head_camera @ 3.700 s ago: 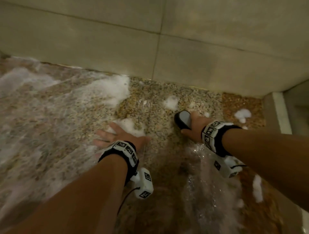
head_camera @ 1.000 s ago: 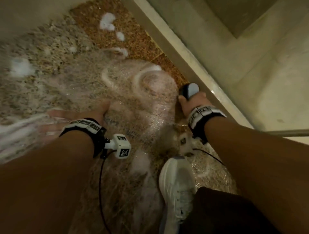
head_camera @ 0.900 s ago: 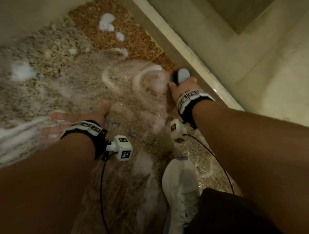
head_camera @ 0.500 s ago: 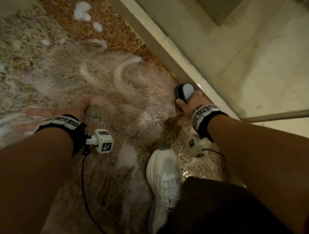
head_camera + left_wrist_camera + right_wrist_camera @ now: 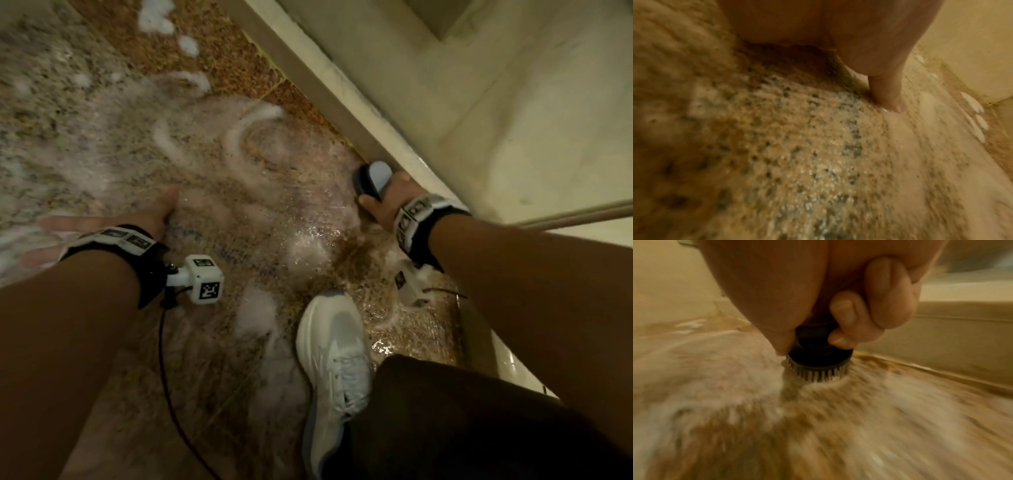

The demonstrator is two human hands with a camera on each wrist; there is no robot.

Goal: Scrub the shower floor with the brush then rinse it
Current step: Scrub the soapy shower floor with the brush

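- The right hand point(image 5: 387, 202) holds the brush point(image 5: 373, 176), fingers curled round its dark body, thumb point(image 5: 781, 340) on the other side.
- The brush point(image 5: 818, 363) stands bristles down on the shower floor point(image 5: 239, 212), just beside the pale curb point(image 5: 342, 99) at the floor's edge.
- The left hand point(image 5: 113, 222) lies flat on the wet floor, fingers straight and spread, holding nothing; its thumb point(image 5: 888, 95) touches the speckled stone.
- Foam point(image 5: 253, 120) lies in curved streaks and blobs between and beyond the hands.
- A white shoe point(image 5: 335, 363) stands on the floor below the brush, near the right wrist.
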